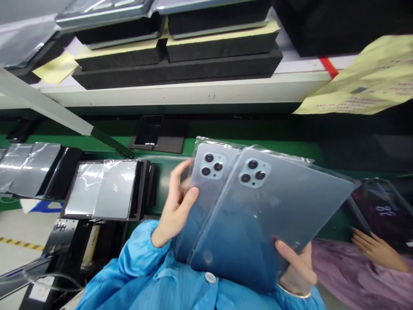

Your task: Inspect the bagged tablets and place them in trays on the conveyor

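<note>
I hold two grey-blue tablet-like devices in clear plastic bags, backs up, with camera clusters showing. My left hand [176,206] grips the left device [206,189] at its left edge, thumb on its back. My right hand [295,267] holds the lower right corner of the right device [274,206], which overlaps the left one. Both sleeves are blue.
A black tray [72,189] holding bagged devices stands at the left on a green conveyor [251,144]. Black foam trays [174,64] are stacked on the shelf above. A yellow paper [364,86] hangs at top right. Another person's hand [376,249] with a purple sleeve is at lower right.
</note>
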`<state>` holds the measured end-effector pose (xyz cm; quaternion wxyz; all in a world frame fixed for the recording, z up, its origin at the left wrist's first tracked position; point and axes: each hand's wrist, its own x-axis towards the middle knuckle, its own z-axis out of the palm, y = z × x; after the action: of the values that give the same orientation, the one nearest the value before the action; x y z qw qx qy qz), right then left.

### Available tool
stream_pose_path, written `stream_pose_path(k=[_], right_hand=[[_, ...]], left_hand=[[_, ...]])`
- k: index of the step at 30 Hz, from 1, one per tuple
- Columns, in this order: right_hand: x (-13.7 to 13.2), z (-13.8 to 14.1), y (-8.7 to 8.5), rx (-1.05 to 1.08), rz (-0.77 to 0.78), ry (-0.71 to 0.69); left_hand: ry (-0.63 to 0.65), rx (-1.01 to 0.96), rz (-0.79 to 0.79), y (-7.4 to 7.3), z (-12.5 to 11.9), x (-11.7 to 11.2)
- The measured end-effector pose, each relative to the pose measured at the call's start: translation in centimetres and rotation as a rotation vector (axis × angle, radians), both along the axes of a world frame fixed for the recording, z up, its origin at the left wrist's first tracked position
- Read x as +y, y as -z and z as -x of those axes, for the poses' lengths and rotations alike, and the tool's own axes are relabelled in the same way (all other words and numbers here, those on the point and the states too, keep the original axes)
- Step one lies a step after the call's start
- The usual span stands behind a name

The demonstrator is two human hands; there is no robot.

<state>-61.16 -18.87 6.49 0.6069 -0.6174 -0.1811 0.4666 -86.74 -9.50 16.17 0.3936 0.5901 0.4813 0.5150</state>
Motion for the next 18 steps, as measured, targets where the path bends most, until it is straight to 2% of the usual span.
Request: stream_pose_path(k=[2,5,8,13,16,18], right_hand=[[0.4,0.3,-0.4,0.027,0.032,0.000],[0.9,1.2,-1.4,0.061,0.114,0.000],[1.2,2.6,-3.0,0.096,0.146,-0.010],[2.2,4.5,-6.0,0.126,0.120,-0.036],[2.6,4.7,-6.6,0.148,0.130,-0.056],[2.6,4.7,-6.7,0.141,0.140,-0.043]], left_hand=[[0.014,-0.009,0.053,0.5,-0.3,-0.4],[-0.020,0.037,0.025,0.6,-0.5,-0.8],[-0.031,0.029,0.040,0.5,-0.5,-1.0],[-0.076,-0.072,0.164,0.9,-0.9,-1.3],[-0.058,-0.141,0.111,1.4,-1.1,-1.3],[-0.021,-0.120,0.062,1.6,-1.1,-1.1]])
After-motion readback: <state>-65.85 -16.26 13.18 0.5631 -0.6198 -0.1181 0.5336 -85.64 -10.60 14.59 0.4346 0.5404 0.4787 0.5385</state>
